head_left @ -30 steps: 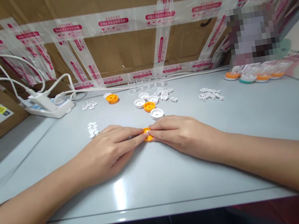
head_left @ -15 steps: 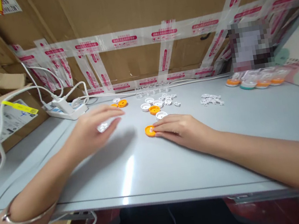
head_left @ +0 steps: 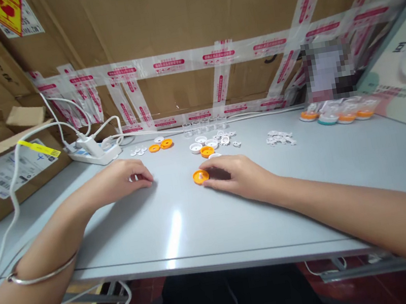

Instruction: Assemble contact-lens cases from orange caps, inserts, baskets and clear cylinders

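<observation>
My right hand [head_left: 243, 175] grips the right edge of an orange round cap [head_left: 196, 179] between thumb and fingers. The cap lies on the grey table, hollow side up, with a small whitish piece [head_left: 200, 175] standing at its centre. My left hand [head_left: 126, 178] is low over the table to the left, its fingers curled and the fingertips close to the thumb; whether anything small is between them I cannot make out. Just behind the right hand are several white round caps [head_left: 196, 148] and another orange cap [head_left: 207, 152]. One white cap is partly hidden by my fingers.
Small white discs [head_left: 139, 152] and orange caps [head_left: 166, 144] lie at the back left. Clear cylinders [head_left: 205, 125] stand in a row at the rear. White cut-out pieces [head_left: 280, 138] lie right, near finished-looking capped items [head_left: 347, 112]. A power strip [head_left: 99, 154] and carton [head_left: 9, 172] are left.
My left hand has come down towards the table, and its spread fingers have curled in. The right hand stays at the orange cap, its thumb and fingers now arched wider apart. The view has shifted slightly.
</observation>
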### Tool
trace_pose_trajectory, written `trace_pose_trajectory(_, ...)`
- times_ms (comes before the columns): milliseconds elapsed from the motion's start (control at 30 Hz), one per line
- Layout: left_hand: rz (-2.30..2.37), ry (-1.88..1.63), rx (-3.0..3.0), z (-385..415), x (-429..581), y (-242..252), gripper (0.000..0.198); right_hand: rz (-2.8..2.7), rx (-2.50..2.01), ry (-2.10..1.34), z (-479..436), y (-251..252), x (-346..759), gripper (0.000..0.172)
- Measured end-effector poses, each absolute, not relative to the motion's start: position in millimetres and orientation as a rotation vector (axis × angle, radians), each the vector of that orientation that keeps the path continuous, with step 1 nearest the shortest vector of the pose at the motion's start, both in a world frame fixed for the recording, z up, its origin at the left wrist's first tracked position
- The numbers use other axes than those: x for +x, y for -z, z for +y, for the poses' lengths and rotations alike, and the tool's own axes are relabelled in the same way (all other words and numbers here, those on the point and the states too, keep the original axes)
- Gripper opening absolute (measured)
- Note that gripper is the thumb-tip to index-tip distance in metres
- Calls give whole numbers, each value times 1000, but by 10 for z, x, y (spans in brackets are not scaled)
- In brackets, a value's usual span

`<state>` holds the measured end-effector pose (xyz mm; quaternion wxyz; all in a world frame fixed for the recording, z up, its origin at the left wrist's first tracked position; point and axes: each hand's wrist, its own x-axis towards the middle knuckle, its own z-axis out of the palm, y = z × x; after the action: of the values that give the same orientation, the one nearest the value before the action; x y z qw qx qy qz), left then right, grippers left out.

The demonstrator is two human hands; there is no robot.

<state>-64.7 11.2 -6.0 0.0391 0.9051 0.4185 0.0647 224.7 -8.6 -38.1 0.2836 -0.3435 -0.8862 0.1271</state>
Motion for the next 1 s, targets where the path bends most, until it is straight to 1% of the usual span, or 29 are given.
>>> trace_pose_trajectory(167,1295,-214,2797,123,-659,72,26,-2381,-926,-440,-75,382,2234,21)
trace_pose_trajectory(300,1340,-225,2771,131,-644,70,24,-2372,-917,-457,-60,399,2246,21)
trace_pose_trajectory(700,1261,-259,2879,111,-611,103,28,-2352,-887,-470,-60,406,2247,22)
trace_pose_trajectory(1000,1300,-303,2812,127,-537,136,21,-2361,-852,-477,-67,389,2240,24)
